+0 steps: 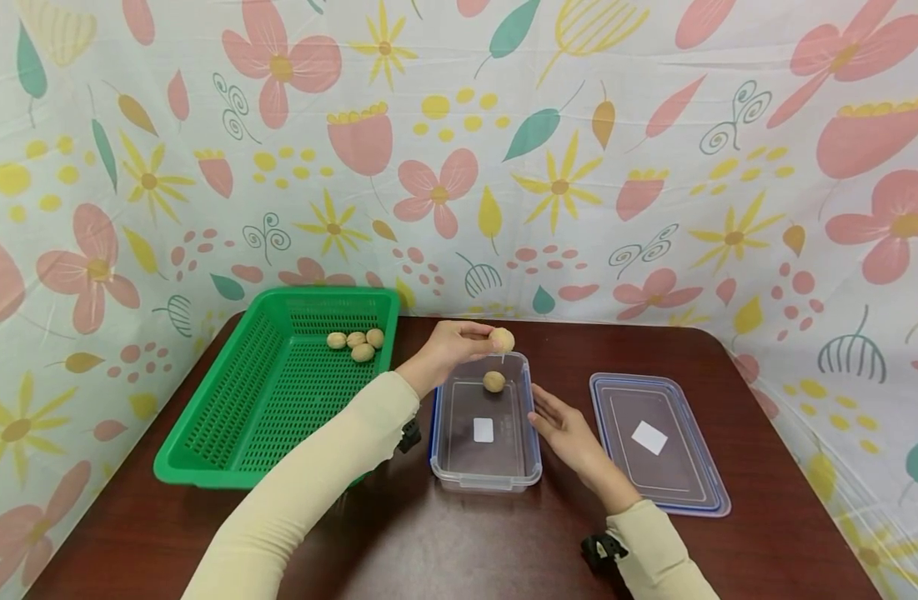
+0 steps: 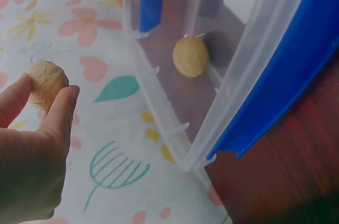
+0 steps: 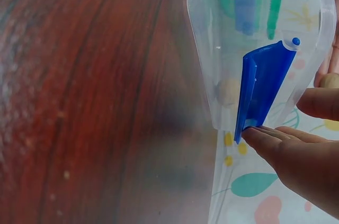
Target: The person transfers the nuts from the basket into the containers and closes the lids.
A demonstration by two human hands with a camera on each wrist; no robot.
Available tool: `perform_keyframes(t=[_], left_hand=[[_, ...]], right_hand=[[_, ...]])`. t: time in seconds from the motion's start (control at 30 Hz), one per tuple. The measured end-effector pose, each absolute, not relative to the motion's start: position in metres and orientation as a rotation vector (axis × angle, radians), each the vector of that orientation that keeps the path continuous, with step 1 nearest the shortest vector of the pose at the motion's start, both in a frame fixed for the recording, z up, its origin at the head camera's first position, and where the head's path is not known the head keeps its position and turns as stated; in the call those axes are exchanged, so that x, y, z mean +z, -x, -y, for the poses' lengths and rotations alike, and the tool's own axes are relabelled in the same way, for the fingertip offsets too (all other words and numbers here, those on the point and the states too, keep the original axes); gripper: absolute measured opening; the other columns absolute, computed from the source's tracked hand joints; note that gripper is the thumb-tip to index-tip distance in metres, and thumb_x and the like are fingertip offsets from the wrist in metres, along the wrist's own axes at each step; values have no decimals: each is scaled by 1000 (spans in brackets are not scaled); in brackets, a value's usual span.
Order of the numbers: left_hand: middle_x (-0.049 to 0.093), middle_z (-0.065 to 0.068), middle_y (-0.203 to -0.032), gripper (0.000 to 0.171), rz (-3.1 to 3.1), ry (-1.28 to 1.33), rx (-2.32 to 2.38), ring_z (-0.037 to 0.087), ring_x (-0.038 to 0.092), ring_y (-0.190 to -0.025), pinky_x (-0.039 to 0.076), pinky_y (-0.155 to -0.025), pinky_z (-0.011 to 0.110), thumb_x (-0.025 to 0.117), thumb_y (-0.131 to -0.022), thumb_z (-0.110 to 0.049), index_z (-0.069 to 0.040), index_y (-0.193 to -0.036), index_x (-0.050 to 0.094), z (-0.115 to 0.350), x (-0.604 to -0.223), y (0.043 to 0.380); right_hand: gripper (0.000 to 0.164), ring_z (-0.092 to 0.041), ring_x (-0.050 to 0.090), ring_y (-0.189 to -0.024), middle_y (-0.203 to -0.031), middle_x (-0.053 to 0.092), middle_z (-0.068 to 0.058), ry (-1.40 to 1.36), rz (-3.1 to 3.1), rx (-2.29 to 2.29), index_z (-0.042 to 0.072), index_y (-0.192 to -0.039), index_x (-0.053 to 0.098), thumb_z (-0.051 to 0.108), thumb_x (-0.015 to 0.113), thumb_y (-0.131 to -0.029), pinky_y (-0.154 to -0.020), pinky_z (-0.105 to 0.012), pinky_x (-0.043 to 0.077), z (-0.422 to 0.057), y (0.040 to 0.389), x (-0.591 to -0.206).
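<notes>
My left hand (image 1: 453, 346) pinches a walnut (image 1: 502, 340) between thumb and fingertips, above the far end of a clear plastic box (image 1: 469, 454). In the left wrist view this walnut (image 2: 47, 84) shows at the fingertips. Another walnut (image 1: 494, 382) lies inside the box near its far end. Along the box's right side, my right hand (image 1: 571, 429) rests with straight fingers. The right wrist view has those fingers against a blue side latch (image 3: 265, 83), with the thumb at the rim.
A green plastic basket (image 1: 278, 292) stands to the left, with several walnuts (image 1: 363, 352) at its far right corner. The box's lid (image 1: 639, 475), with a white label, lies flat at the right. Behind the dark wooden table (image 1: 443, 550) hangs a flower-patterned cloth (image 1: 459, 242).
</notes>
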State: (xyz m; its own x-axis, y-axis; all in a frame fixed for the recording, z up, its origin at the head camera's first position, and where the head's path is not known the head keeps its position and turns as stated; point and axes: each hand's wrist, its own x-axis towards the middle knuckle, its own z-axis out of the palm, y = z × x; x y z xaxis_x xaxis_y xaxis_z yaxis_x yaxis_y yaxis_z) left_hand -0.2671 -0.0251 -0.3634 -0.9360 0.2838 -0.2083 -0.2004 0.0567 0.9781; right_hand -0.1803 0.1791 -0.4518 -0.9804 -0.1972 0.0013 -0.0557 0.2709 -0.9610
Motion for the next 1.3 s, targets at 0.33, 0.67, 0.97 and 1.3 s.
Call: perform_keyframes(t=[0.33,0.67,0.97,1.3], left_hand=[[65,17,-117,38,-2019,-15,1867,27,66,-105,48,-98,42,74,-85,-5,6,-120,63,14,-385,264],[66,14,-117,36,-2072,5,1756,26,66,-105,52,-94,37,75,-85,-9,3,-118,67,10,-407,256],[64,16,-121,38,-2144,15,1701,24,65,-104,55,-86,31,78,-81,-7,4,-116,68,6,-424,247],[64,20,-118,38,-2194,66,1708,27,67,-100,58,-80,30,80,-79,-6,9,-112,67,3,-429,247]], right_hand=[[53,-35,32,-138,-151,31,-24,247,-2412,-1814,-6,-148,29,5,50,-100,-110,-43,32,-179,180,-451],[54,-35,32,-138,-151,31,-24,240,-2415,-1802,-6,-148,29,6,50,-100,-110,-43,32,-178,181,-451],[53,-35,32,-138,-151,31,-24,228,-2399,-1822,-5,-148,30,5,51,-100,-110,-43,33,-178,180,-451],[53,-34,33,-138,-150,32,-24,216,-2393,-1825,-5,-148,30,5,50,-100,-110,-42,32,-178,181,-451]])
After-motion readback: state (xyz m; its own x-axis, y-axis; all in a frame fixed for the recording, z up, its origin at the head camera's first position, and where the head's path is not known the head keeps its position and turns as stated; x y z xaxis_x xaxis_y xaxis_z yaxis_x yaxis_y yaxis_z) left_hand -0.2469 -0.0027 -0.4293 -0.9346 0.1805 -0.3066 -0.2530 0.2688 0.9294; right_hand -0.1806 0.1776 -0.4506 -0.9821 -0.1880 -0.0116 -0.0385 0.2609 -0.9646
